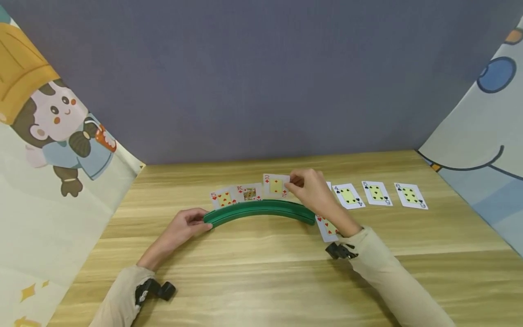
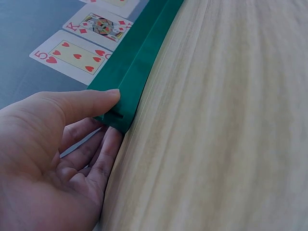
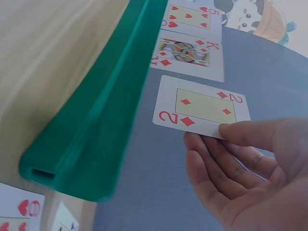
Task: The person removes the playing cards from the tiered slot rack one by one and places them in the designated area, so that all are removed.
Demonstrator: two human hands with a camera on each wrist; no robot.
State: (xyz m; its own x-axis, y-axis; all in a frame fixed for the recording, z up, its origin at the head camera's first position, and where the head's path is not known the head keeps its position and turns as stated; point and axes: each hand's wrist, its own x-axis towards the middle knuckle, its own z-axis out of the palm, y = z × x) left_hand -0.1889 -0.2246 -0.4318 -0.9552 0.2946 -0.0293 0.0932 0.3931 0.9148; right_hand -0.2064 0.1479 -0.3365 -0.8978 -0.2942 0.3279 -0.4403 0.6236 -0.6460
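Observation:
A curved green card holder (image 1: 261,208) lies across the middle of the table. My left hand (image 1: 189,223) pinches its left end, thumb on top and fingers beneath, as the left wrist view shows. The five of hearts (image 2: 74,57) and the king of diamonds (image 2: 100,25) stand in the holder side by side, toward its left end. Between thumb and fingers my right hand (image 1: 312,190) pinches the two of diamonds (image 3: 202,106) by its edge. In the right wrist view this card is apart from the holder, just right of the king in the head view.
A red hearts card (image 1: 328,229) lies beneath my right wrist, partly hidden. To its right lie the four of spades (image 1: 348,196), five of spades (image 1: 377,193) and six of spades (image 1: 410,195). A grey panel (image 1: 261,81) rises behind the table.

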